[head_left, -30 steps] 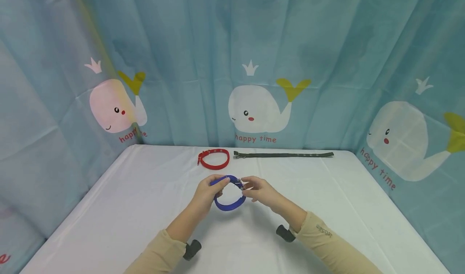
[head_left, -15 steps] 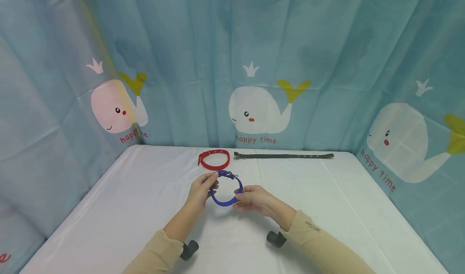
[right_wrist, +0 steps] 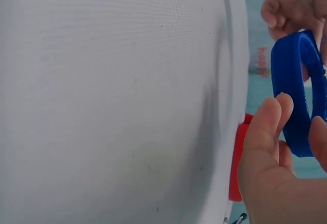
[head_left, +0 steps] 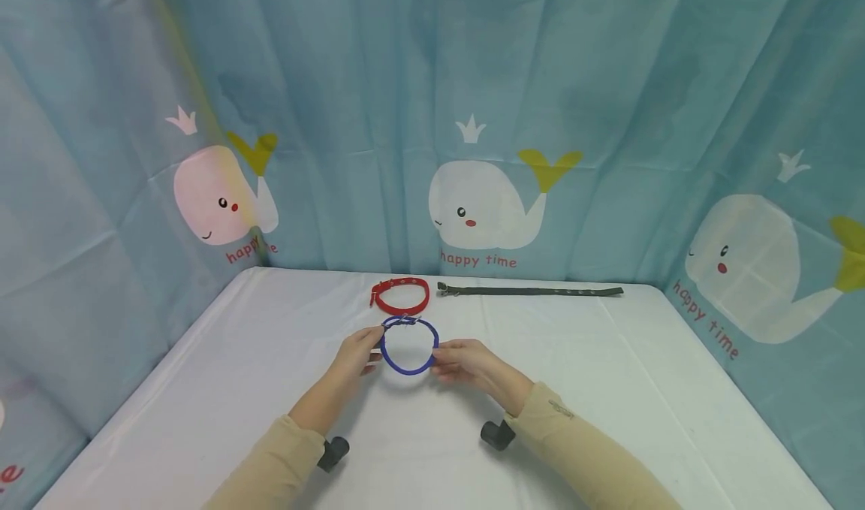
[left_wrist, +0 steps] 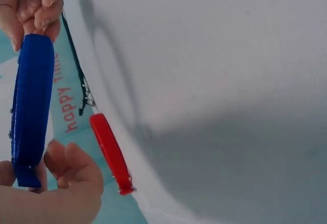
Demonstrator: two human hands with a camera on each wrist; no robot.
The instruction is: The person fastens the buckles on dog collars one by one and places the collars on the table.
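A blue collar (head_left: 408, 372), closed into a loop with its metal buckle at the top, is held upright above the table between both hands. My left hand (head_left: 354, 354) pinches its left side near the buckle. On the opposite side, my right hand (head_left: 466, 363) pinches the band between thumb and fingers. The left wrist view shows the blue collar (left_wrist: 33, 101) edge-on, a short strap end sticking out by the left hand (left_wrist: 61, 193). Seen from the right wrist, the band (right_wrist: 287, 70) runs between the right thumb and fingers.
Behind the blue loop, a red collar (head_left: 402, 311), also a loop, lies on the white table (head_left: 581, 375). To its right a dark green collar (head_left: 527, 291) is stretched out straight along the back edge. A light blue whale-print curtain (head_left: 378, 119) surrounds the table's back and sides.
The right hand has gone from the buckle down to the band's right side. Both hands have carried the blue collar slightly left, and its buckle has turned to the top.
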